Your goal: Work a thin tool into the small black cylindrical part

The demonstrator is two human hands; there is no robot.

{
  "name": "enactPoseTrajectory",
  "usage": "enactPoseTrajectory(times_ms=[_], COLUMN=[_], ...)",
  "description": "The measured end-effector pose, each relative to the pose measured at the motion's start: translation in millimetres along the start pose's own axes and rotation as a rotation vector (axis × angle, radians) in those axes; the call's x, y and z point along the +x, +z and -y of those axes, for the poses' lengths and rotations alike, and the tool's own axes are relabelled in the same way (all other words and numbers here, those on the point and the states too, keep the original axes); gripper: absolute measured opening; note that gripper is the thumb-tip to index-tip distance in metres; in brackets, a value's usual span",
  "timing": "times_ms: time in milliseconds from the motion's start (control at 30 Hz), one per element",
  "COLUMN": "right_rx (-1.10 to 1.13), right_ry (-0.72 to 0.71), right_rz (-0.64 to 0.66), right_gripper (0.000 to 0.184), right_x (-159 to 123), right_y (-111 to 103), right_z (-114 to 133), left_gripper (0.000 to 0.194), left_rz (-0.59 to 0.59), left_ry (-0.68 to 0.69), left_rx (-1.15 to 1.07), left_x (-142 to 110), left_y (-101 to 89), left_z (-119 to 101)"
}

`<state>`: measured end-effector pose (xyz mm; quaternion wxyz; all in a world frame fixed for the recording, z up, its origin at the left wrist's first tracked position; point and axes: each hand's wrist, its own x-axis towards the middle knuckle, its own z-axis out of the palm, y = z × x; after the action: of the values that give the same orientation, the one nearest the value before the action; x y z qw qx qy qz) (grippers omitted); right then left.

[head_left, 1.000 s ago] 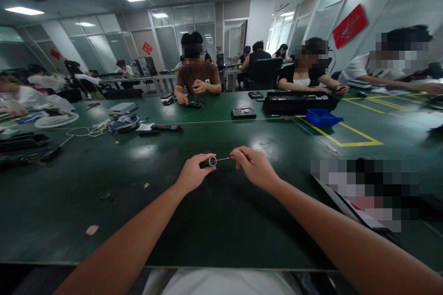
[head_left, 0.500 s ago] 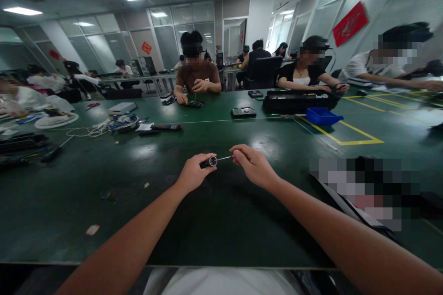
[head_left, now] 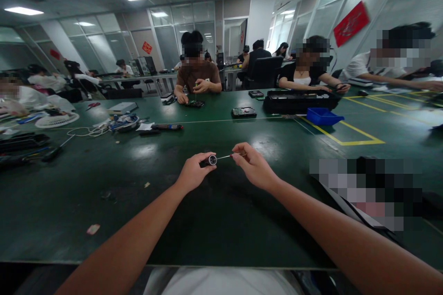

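My left hand (head_left: 194,173) is closed round a short black cylinder (head_left: 212,160) with a pale ring at its end, which faces me. What exactly it is I cannot tell. In my right hand (head_left: 255,165) a thin screwdriver (head_left: 224,157) is pinched between thumb and fingers; its dark reddish handle is mostly hidden by them. The bright shaft points left and its tip meets the edge of the ringed end. Both hands are held above the green table (head_left: 221,235).
Across the table a person in brown (head_left: 200,76) works on a small device. Before me lie a hard drive (head_left: 244,112), a blue tray (head_left: 323,116), a long black housing (head_left: 301,101), a pen-like tool (head_left: 168,127) and coiled cables (head_left: 121,123). A pixelated item (head_left: 367,193) lies at right.
The fingers of my right hand have shifted slightly on the screwdriver handle. My left hand and the cylinder stay in place.
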<state>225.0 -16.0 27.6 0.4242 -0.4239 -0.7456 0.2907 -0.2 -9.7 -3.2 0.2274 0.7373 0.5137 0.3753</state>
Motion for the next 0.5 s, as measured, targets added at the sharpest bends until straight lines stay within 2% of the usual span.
enactPoseTrajectory(times_ms=[100, 267, 400, 500], right_rx=[-0.02, -0.027, 0.131, 0.292], right_ry=[0.014, 0.019, 0.055, 0.094], right_rz=[0.009, -0.075, -0.087, -0.077], right_gripper=[0.025, 0.025, 0.02, 0.024], right_x=[0.0, -0.9, 1.9, 5.4], right_y=[0.0, 0.9, 2.8, 6.1], right_z=[-0.1, -0.7, -1.8, -4.7], left_gripper=[0.041, 0.04, 0.039, 0.04], left_rz=[0.01, 0.009, 0.001, 0.007], left_ry=[0.016, 0.031, 0.022, 0.026], left_rx=[0.003, 0.003, 0.013, 0.025], left_x=[-0.1, -0.8, -0.9, -1.1], left_y=[0.4, 0.8, 0.6, 1.1], left_z=[0.8, -0.8, -1.3, -1.1])
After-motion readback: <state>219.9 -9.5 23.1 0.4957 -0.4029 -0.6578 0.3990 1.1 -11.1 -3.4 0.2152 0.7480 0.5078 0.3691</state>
